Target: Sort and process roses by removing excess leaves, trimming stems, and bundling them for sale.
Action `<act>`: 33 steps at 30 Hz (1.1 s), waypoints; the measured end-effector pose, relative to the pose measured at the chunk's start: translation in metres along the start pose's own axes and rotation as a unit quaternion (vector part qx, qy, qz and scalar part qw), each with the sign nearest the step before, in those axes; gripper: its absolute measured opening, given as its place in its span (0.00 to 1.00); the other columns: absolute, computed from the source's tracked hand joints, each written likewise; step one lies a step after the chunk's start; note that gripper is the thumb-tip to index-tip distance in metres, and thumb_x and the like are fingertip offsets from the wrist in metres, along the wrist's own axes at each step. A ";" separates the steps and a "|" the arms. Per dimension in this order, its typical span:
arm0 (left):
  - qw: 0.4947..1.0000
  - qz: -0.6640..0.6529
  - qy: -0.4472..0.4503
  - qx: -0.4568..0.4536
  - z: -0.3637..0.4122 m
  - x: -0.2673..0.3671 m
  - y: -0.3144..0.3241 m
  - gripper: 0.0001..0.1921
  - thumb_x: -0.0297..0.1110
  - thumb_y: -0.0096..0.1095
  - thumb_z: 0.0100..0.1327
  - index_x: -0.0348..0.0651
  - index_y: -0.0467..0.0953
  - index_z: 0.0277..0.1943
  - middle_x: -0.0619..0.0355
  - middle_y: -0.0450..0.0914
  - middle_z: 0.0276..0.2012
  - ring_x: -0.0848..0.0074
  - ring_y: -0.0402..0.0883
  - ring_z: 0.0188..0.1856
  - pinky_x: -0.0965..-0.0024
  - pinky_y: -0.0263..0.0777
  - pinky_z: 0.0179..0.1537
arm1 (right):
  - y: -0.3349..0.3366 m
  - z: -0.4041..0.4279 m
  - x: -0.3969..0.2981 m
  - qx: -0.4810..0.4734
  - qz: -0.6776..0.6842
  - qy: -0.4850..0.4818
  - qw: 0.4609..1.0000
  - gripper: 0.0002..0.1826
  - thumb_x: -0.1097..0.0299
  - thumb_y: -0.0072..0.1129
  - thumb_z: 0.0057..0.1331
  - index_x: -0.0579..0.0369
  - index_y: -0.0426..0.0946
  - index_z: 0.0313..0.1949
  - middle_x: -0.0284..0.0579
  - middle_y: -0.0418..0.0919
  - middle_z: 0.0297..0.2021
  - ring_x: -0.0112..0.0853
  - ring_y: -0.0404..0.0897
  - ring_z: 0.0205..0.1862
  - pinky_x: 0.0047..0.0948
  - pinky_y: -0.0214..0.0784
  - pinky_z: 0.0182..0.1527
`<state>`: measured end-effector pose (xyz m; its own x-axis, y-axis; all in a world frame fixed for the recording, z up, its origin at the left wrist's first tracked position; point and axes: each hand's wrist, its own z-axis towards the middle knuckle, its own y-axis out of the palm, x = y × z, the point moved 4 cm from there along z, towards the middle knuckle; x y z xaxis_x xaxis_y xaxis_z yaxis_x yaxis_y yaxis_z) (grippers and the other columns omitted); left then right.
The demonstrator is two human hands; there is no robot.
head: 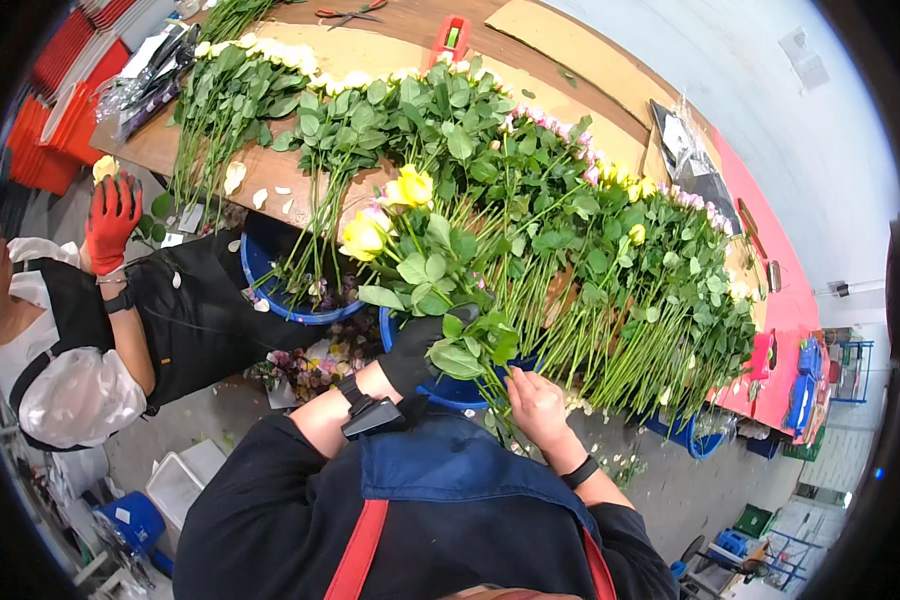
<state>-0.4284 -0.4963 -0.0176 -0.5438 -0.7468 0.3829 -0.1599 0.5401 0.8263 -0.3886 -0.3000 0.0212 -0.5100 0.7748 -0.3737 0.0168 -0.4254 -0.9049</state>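
Observation:
My left hand, in a black glove, is closed around a small bunch of yellow roses. Their blooms point up and away from me, with a pinkish bloom partly hidden behind them. Leaves cover the left fingertips. My bare right hand pinches the lower green stems of the bunch, right of the left hand. Beyond both hands, a long row of cut roses lies on the wooden table, with white, pink and yellow heads towards the far side and stems towards me.
Blue buckets stand under the table edge, one holding plant scraps. At left, a co-worker's red-gloved hand holds a pale yellow rose. A red tape dispenser and red-handled scissors lie at the back. Petals litter the floor.

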 end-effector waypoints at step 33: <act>0.998 -0.010 -0.012 0.057 -0.053 0.075 -0.109 0.20 0.40 0.47 0.73 0.42 0.65 0.64 0.50 0.79 0.46 0.58 0.81 0.49 0.51 0.78 0.50 | 0.100 0.131 0.121 0.277 0.274 0.446 0.806 0.14 0.68 0.52 0.67 0.66 0.76 0.47 0.51 0.83 0.34 0.33 0.83 0.35 0.31 0.73 0.41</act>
<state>-0.4082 -0.6313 -0.0568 -0.5598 -0.7482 0.3561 -0.2621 0.5675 0.7805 -0.5612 -0.3099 -0.0878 0.2684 0.3225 -0.9077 -0.4840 -0.7696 -0.4166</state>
